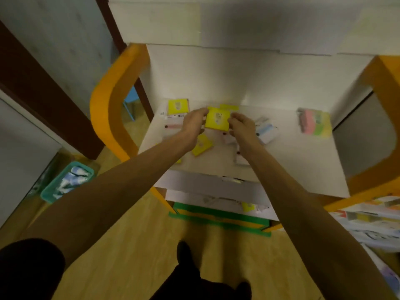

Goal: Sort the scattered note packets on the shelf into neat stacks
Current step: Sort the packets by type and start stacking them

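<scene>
— What is held at the centre of the frame?
— A yellow note packet (pixel 217 121) is pinched on its two sides, by the curled fingers of the left hand (pixel 195 120) and of the right hand (pixel 242 126), just above the white shelf (pixel 292 161).
— What is seen around it?
— A second yellow packet (pixel 178 106) is laid to the upper left, another (pixel 202 145) is tilted below the left wrist, pale blue packets (pixel 266 130) are scattered to the right, and a pink-and-green stack (pixel 313 122) is set far right.
</scene>
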